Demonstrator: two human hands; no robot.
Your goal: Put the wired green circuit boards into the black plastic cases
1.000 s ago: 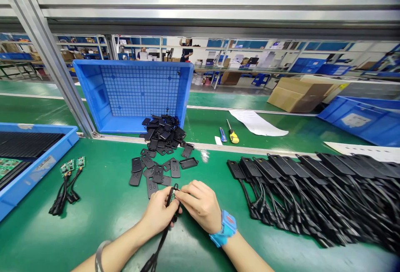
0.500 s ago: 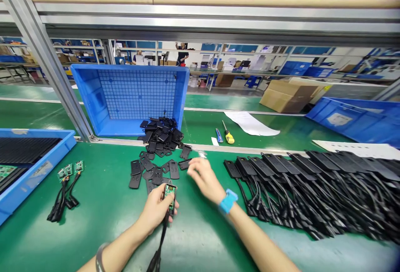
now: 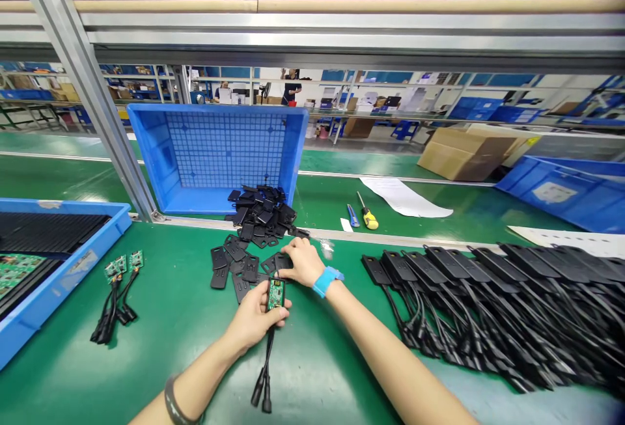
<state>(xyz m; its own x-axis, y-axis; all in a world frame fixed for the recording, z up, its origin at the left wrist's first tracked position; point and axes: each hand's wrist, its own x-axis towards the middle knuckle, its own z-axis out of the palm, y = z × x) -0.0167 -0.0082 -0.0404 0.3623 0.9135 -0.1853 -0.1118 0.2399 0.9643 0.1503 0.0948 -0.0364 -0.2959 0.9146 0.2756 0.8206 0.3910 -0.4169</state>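
Observation:
My left hand [image 3: 254, 321] is closed around a small green circuit board [image 3: 276, 293] set in a black shell, its black cable [image 3: 266, 373] trailing toward me. My right hand [image 3: 301, 262], with a blue wristband [image 3: 327, 280], reaches over the loose black plastic covers [image 3: 237, 265] on the green mat, fingers curled down onto one cover [image 3: 282, 261]. More covers spill in a heap [image 3: 261, 210] from the tipped blue crate [image 3: 219, 151].
A long row of finished black cabled units [image 3: 488, 295] lies to the right. A blue tray [image 3: 49, 269] with boards sits at the left, with three cabled boards [image 3: 117, 288] beside it. Screwdrivers [image 3: 364, 211] and paper [image 3: 405, 196] lie on the conveyor.
My hands parted: the left kept the board, turning its face up, while the right swung out and came down on a black cover in the pile.

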